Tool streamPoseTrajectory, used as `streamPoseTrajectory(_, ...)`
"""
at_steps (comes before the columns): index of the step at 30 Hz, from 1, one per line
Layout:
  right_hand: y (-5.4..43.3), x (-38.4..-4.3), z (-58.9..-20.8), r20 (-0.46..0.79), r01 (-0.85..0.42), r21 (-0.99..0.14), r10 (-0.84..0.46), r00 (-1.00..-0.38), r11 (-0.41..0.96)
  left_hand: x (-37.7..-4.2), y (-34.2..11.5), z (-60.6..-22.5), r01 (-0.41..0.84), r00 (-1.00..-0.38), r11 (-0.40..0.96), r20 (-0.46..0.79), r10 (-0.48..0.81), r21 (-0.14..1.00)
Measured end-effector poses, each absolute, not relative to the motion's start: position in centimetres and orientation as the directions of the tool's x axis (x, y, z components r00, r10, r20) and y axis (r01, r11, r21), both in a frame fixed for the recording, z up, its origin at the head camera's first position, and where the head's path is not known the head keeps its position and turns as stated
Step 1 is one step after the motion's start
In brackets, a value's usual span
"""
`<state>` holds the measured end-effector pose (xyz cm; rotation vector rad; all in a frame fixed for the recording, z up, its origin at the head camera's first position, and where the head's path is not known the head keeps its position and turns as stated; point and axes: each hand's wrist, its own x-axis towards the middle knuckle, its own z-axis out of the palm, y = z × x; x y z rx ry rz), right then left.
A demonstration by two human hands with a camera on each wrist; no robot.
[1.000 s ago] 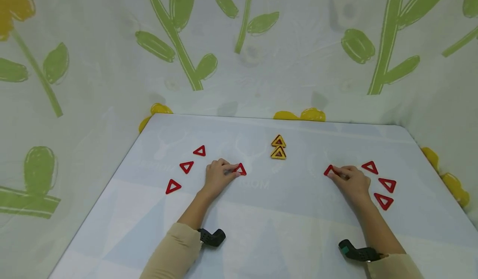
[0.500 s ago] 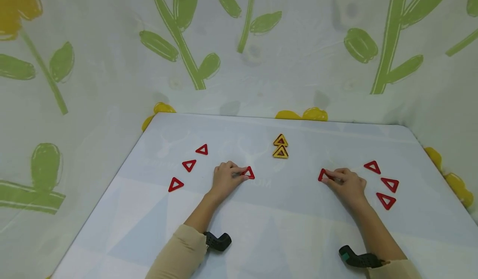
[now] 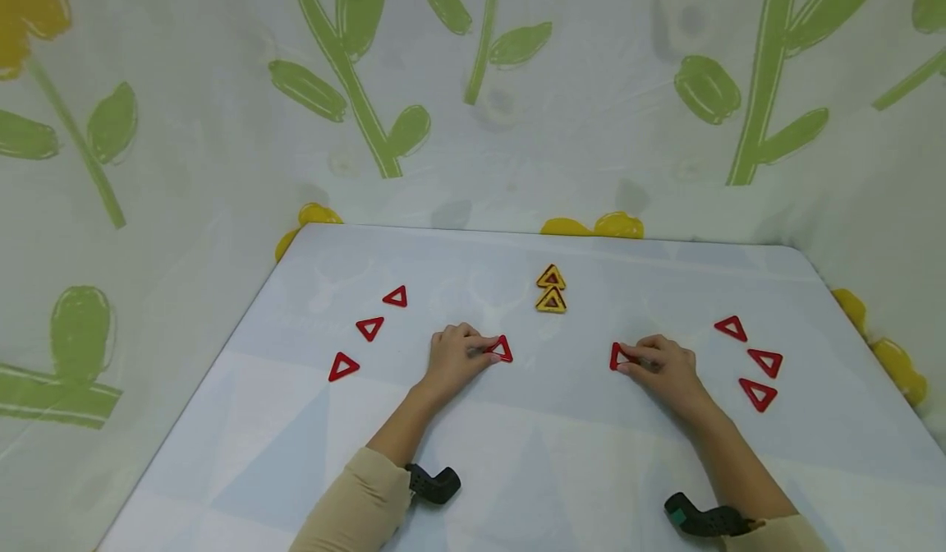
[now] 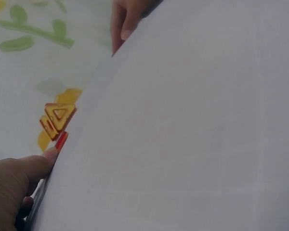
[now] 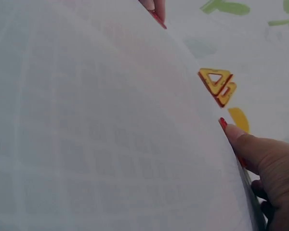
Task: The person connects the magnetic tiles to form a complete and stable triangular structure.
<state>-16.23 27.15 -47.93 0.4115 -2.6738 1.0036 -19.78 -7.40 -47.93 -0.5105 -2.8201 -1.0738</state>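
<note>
Left hand [image 3: 456,363] fingers pinched tight on left red triangle [image 3: 507,348]; right hand [image 3: 668,374] likewise on right red triangle [image 3: 614,357]. Both on or just above desk [image 3: 547,408], nearer than yellow triangles [image 3: 551,292]. Edge-only grips may let pieces twist; misaligned meeting could clash corners.

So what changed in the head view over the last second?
Left hand moved rightward and slightly nearer the person, its red triangle still pinched; right hand moved leftward and nearer, still pinching its red triangle. Gap narrowed; nothing newly gripped or released. Unmoved: three loose red triangles at left, three at right, two yellow triangles.
</note>
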Motion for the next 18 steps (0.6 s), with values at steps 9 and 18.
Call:
streamPoseTrajectory(9,25.8,-16.1,-48.0,0.351,-0.394,-0.603,-0.214,-0.912,0.693,-19.5,-6.8,-47.7,0.364,-0.928,0.677,0.185,0.324,0.640)
streamPoseTrajectory(18,24.7,-15.9,-48.0,0.380,-0.455,-0.580,-0.270,-0.885,0.676,-19.1,-5.9,-47.5,0.393,-0.909,0.666,0.161,0.384,0.634)
